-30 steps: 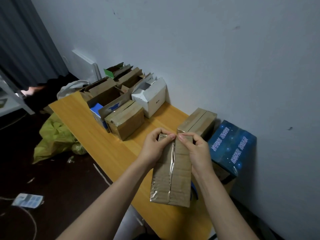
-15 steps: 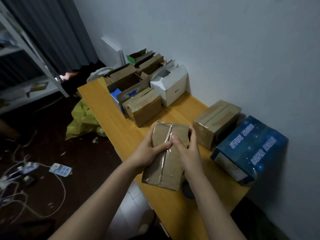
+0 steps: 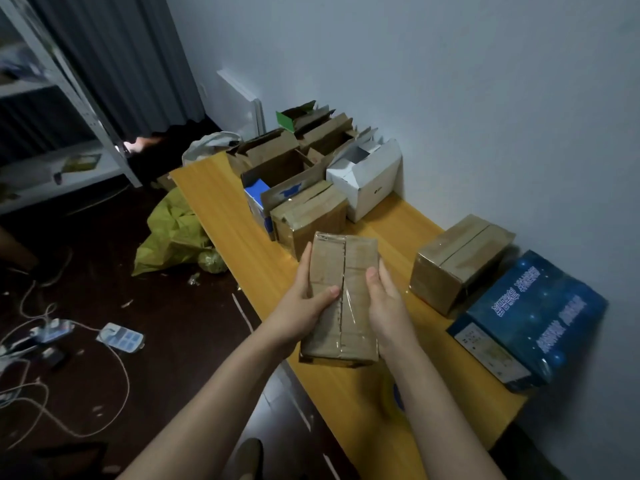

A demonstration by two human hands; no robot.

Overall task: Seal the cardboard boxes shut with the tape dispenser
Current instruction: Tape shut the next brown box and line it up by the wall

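1. Gripping one brown cardboard box between them, both hands hold it over the near part of the table. The left hand wraps the box's left side, its thumb laid across the top up to the seam. The right hand clasps the right side with its thumb resting on top.
2. A shiny strip of clear tape runs along the box's centre seam, passing between the two thumbs.
3. Under the right forearm, on the table, lies a blurred roll with a blue edge. I cannot tell whether it is the tape dispenser.
4. Just right of the right hand a second taped box sits on the table. Further right, a dark blue printed box stands by the wall.
5. Ahead of the hands stands a third taped box, close to the far end of the held one. Beyond it are a white box with its top open and a cluster of open cartons.
6. Left of the left hand, down on the dark floor, lie a crumpled yellow bag and a white power strip among loose cables.
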